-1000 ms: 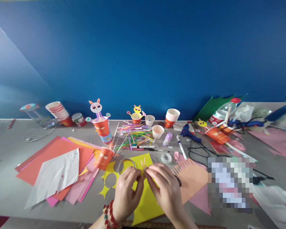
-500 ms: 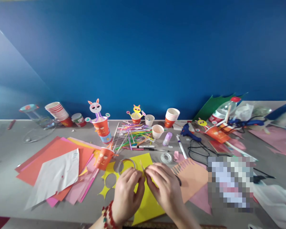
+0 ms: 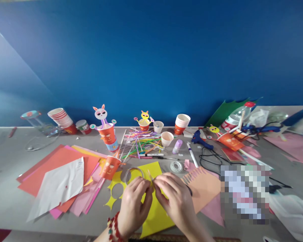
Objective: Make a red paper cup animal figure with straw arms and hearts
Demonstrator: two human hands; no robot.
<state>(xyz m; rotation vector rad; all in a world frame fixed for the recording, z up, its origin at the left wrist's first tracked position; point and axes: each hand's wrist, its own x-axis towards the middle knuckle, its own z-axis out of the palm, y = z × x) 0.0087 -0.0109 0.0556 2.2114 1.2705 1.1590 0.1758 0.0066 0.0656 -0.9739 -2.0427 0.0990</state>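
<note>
Pinched together is how the grip looks to me: the left hand [image 3: 135, 198] and the right hand [image 3: 176, 195] both seem closed on one small piece [image 3: 149, 174]. That piece is between them, above the yellow sheet [image 3: 157, 215], with a pale pointed tip poking up.

I think the hands are so close because the piece is so little, and one hand alone may not hold it steady. Both wrists turn in, which seems to help the fingers [image 3: 141, 185] meet in the middle. Past the hands, the straws [image 3: 141, 143] lie in a heap, near enough to reach, I guess. Off to the right lies the glue gun [image 3: 202, 142], maybe to be out of the way.

Most of the piece is hidden by the fingers, so I can't tell its whole shape. The left hand covers part of the grey ring [image 3: 126, 176]. Something black [image 3: 190, 191] peeks out by the right hand, and I can't tell what it is. Far right on the worktop [image 3: 10, 188], a patch is all squares, so I can't make out what lies there.
</note>
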